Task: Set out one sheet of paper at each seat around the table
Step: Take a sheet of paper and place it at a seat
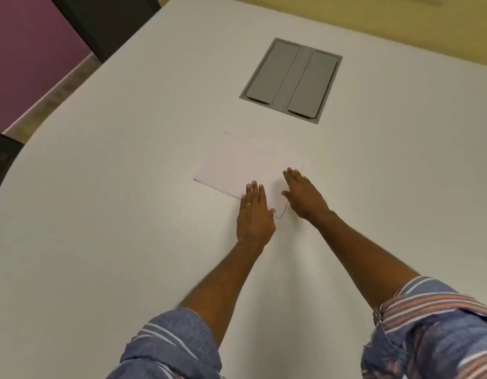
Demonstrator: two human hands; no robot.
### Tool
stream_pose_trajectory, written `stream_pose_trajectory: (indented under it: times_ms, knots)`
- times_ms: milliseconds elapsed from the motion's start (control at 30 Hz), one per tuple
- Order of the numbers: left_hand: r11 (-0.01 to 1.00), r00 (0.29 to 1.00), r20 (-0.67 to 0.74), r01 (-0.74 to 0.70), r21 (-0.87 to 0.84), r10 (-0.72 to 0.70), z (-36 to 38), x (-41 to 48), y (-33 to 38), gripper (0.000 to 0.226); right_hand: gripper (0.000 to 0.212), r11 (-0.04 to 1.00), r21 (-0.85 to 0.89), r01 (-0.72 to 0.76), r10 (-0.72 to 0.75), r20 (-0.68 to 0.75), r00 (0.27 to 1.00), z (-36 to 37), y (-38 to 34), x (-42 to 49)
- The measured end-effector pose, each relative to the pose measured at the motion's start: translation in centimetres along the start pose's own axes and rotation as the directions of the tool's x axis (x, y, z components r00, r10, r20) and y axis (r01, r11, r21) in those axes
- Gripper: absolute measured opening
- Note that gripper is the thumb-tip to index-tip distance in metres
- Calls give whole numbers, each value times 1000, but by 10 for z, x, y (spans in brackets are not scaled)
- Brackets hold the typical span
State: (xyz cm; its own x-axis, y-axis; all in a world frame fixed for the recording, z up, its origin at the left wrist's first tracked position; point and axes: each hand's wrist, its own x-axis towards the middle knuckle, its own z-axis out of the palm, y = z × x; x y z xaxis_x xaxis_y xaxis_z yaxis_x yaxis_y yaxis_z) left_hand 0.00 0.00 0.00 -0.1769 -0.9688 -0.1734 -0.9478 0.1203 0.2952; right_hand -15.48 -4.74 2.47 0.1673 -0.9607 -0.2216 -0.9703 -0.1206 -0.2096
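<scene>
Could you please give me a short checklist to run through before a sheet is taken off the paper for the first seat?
1. Paper stack lies flat on the table: ok.
2. Left hand flat on the stack's near edge: ok.
3. Right hand over the stack's right corner: ok; contact: cannot tell.
4. A single sheet separated: not ok.
5. Sheets enough for every seat: cannot tell.
6. Grey hatch shut, beyond the stack: ok.

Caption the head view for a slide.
Both hands, left and right, rest flat on a paper stack on the white table, near its grey hatch.
</scene>
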Motion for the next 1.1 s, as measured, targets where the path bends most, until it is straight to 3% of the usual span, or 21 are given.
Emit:
stream_pose_trajectory:
  times_ms: [533,933,1033,1100]
  knots:
    - [998,990,138,-32,-57,39,50,45,-4,80,68,974,160,-163,155,61,986,26,46,69]
    - [999,992,119,-46,-27,49,62,47,-6,79,69,995,8,-95,96,-60,994,49,41,69]
    - [998,991,120,-47,-46,53,62,48,-6,80,70,991,126,-49,61,-93,994,45,34,69]
    - [997,991,124,-44,-55,51,61,49,-6,81,74,944,329,-33,78,-124,989,39,26,71]
